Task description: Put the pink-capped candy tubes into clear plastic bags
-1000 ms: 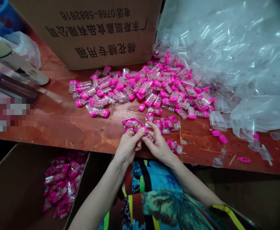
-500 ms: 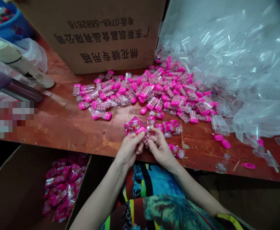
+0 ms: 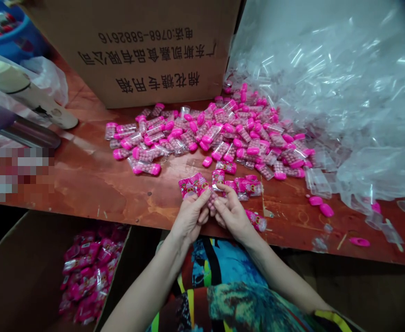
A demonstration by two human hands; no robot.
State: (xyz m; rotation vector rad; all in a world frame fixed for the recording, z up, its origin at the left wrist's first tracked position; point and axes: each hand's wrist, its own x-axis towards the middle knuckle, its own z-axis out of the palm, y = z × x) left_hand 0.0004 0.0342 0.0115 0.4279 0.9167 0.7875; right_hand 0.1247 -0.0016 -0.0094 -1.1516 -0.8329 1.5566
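Between both hands, close to the table's front edge, is a small clear candy bottle point(image 3: 212, 203) filled with pink beads. My left hand point(image 3: 188, 216) pinches one end with thumb and fingers, partly covering it. From the other side, the closed fingers of my right hand point(image 3: 233, 213) grip the same bottle. Flat pink printed sleeves point(image 3: 191, 183) lie just beyond the left fingertips. Several bottles in printed pink sleeves point(image 3: 249, 186) rest past the right hand, and another sleeved bottle point(image 3: 257, 220) lies beside the right wrist.
Behind the hands spreads a heap of pink-capped candy bottles point(image 3: 212, 133). A large carton point(image 3: 161, 60) stands at the back, and clear plastic bottles in film point(image 3: 344, 106) fill the right. An open box point(image 3: 12, 258) of sleeved bottles sits below left. Loose caps point(image 3: 326, 210) lie right.
Both hands stay in nearly the same place on the candy bottle. The fingers have closed in slightly, and less of its pink end shows by the left thumb.
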